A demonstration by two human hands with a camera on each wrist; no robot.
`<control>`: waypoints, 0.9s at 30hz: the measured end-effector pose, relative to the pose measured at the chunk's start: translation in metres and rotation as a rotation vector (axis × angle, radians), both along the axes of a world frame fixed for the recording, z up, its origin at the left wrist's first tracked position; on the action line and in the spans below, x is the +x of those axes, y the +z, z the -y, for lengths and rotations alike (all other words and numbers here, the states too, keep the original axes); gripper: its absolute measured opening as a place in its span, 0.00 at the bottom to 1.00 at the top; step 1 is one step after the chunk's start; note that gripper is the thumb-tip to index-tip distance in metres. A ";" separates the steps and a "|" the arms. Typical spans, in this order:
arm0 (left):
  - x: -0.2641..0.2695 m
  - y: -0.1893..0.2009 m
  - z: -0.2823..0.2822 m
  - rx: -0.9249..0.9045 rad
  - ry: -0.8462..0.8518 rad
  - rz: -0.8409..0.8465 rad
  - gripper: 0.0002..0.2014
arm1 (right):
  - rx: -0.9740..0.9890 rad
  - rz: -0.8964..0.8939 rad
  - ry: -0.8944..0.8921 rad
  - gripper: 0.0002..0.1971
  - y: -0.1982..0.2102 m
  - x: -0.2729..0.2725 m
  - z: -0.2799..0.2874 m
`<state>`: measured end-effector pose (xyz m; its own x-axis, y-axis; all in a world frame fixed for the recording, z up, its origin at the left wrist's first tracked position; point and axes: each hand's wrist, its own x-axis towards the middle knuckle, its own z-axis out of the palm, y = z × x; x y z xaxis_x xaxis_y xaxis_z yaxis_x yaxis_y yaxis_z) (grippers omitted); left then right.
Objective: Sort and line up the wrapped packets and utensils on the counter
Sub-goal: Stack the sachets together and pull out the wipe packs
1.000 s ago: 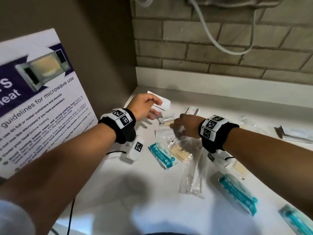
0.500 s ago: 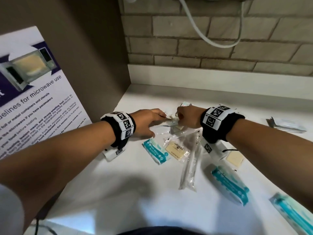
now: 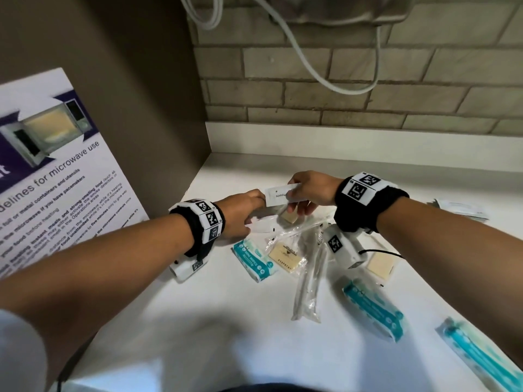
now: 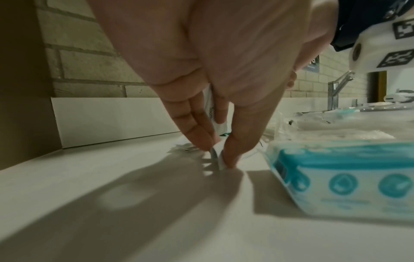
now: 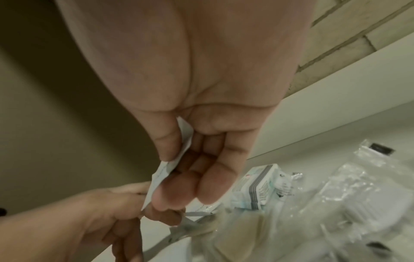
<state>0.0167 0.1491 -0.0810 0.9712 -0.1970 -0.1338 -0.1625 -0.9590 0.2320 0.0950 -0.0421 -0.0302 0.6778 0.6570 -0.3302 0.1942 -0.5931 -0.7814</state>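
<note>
While both hands meet near the back of the white bench (image 3: pixel 198 321), the head view shows the right hand (image 3: pixel 312 190) pinching a white toothpaste sachet (image 3: pixel 278 195) lifted above the clutter, and the left hand (image 3: pixel 242 215) reaching in at its other end — a transfer or a straightening, by the look of it. Below lie a teal mini-wipes pack (image 3: pixel 253 258), a clear-wrapped toothbrush (image 3: pixel 310 281) and a tan packet (image 3: pixel 284 257), unsorted and overlapping.

From the left wrist, fingers (image 4: pixel 197 131) and thumb pinch thin white sachets (image 4: pixel 216 154) standing edge-down on the bench, apparently to square them; the wipes pack (image 4: pixel 340 179) sits just beside.

From the right wrist, thumb and curled fingers (image 5: pixel 208 180) nip the sachet (image 5: pixel 170 166) — its lower end meets the left hand (image 5: pixel 107 211). Clear wrappers (image 5: pixel 336 195) crowd the bench beyond.
</note>
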 end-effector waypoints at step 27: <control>-0.001 0.054 -0.015 -0.355 0.044 0.535 0.27 | 0.250 0.106 -0.189 0.10 0.025 0.008 0.010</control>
<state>0.0155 0.1639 -0.0269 0.8938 -0.0981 0.4376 -0.3057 -0.8472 0.4345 0.1027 -0.0519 -0.0055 0.8176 0.5679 -0.0953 0.1872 -0.4186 -0.8887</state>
